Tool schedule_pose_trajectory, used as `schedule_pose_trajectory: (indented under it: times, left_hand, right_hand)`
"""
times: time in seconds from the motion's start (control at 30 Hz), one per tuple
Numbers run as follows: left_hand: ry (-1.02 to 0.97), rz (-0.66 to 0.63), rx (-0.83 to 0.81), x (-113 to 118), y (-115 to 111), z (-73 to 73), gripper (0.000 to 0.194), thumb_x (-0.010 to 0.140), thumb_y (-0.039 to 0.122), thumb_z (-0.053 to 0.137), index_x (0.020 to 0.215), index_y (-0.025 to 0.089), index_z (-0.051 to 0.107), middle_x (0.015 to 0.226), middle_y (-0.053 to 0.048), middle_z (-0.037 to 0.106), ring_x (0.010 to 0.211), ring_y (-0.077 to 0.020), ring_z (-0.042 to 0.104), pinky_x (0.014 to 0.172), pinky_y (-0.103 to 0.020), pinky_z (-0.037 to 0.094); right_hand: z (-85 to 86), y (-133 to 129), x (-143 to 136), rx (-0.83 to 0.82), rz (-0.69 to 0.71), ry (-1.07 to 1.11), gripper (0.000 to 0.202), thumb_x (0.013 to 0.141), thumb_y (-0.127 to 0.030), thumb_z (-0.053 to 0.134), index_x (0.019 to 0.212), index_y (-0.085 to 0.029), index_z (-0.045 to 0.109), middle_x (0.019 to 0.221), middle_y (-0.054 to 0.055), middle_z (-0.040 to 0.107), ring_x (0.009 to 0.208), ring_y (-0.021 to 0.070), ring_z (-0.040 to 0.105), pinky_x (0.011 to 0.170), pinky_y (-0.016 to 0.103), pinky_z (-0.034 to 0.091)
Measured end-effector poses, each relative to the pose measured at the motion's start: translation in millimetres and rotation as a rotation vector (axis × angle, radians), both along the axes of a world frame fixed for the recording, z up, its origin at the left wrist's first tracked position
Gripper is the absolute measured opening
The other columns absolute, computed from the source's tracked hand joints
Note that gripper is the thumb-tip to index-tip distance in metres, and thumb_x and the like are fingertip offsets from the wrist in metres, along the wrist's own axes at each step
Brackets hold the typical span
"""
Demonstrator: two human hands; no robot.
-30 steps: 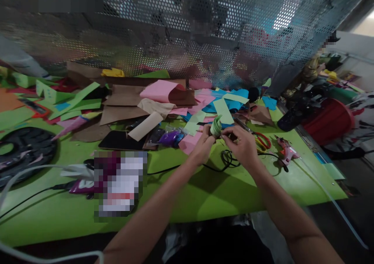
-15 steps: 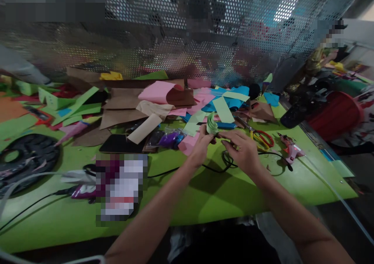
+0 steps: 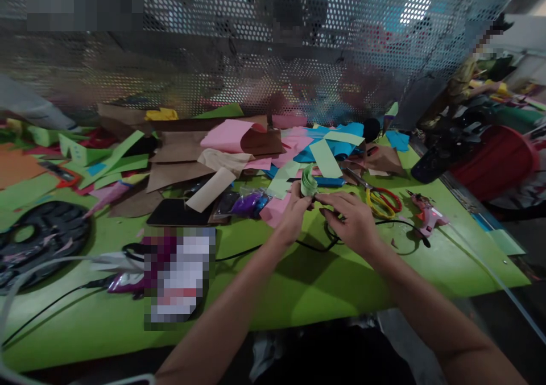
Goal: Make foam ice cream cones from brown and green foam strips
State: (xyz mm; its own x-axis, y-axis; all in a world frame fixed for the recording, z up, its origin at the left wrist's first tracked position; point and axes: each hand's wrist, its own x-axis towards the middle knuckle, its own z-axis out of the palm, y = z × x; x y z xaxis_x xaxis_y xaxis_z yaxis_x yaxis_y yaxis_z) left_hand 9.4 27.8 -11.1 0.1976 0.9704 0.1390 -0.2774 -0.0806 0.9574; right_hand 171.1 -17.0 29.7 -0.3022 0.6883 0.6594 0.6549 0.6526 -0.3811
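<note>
A rolled green paper flower (image 3: pixel 307 181) stands upright above the table, with my left hand (image 3: pixel 294 211) closed around its lower part. My right hand (image 3: pixel 350 217) meets its base from the other side, thumb and fingers pinched there; the exact spot they grip is too small to make out. Behind the flower lie pale green paper strips (image 3: pixel 326 158) and crumpled blue paper (image 3: pixel 341 137). Scissors (image 3: pixel 379 197) with red and yellow handles rest to the right of my right hand. A black cable (image 3: pixel 318 248) runs beneath both hands.
A pink glue gun (image 3: pixel 429 217) sits at right on the green table (image 3: pixel 324 294). Brown card (image 3: pixel 177 146), pink paper (image 3: pixel 228 133) and a black phone-like slab (image 3: pixel 170 211) lie at centre left. A purple device (image 3: pixel 125 282) and black round tray (image 3: pixel 46 237) are farther left.
The view has shifted slightly. Both hands stay at the green paper flower, with only small finger movement at its base.
</note>
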Motion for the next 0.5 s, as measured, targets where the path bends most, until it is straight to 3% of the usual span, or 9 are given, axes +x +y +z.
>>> schedule_pose_trajectory:
  times: [0.23, 0.4, 0.5]
  left_hand:
    - [0.074, -0.019, 0.026, -1.7, -4.2, 7.2, 0.017, 0.084, 0.030, 0.060, 0.096, 0.023, 0.051, 0.089, 0.002, 0.050, 0.079, -0.0123, 0.046, 0.075, -0.025, 0.042]
    - [0.130, 0.004, 0.003, -2.9, -4.4, 8.5, 0.014, 0.088, 0.033, 0.056, 0.094, 0.022, 0.051, 0.083, 0.003, 0.049, 0.076, -0.0126, 0.047, 0.075, -0.027, 0.042]
    - [0.151, -0.006, 0.000, -3.7, -3.0, 7.5, 0.014, 0.088, 0.033, 0.053, 0.096, 0.022, 0.050, 0.085, 0.002, 0.055, 0.076, -0.0129, 0.049, 0.075, -0.027, 0.042]
  right_hand:
    - [-0.5, 0.6, 2.0, 0.064, -0.049, -0.180, 0.031, 0.090, -0.011, 0.059, 0.116, -0.021, 0.072, 0.106, 0.010, 0.079, 0.095, 0.0260, 0.074, 0.080, 0.039, 0.059]
    - [3.2, 0.0, 4.5, 0.060, -0.028, -0.099, 0.025, 0.094, -0.015, 0.060, 0.114, -0.023, 0.073, 0.105, 0.009, 0.079, 0.095, 0.0242, 0.074, 0.082, 0.037, 0.058]
    - [6.6, 0.4, 6.7, 0.022, -0.042, -0.026, 0.024, 0.095, -0.016, 0.060, 0.114, -0.023, 0.073, 0.104, 0.008, 0.079, 0.095, 0.0228, 0.074, 0.082, 0.034, 0.058]
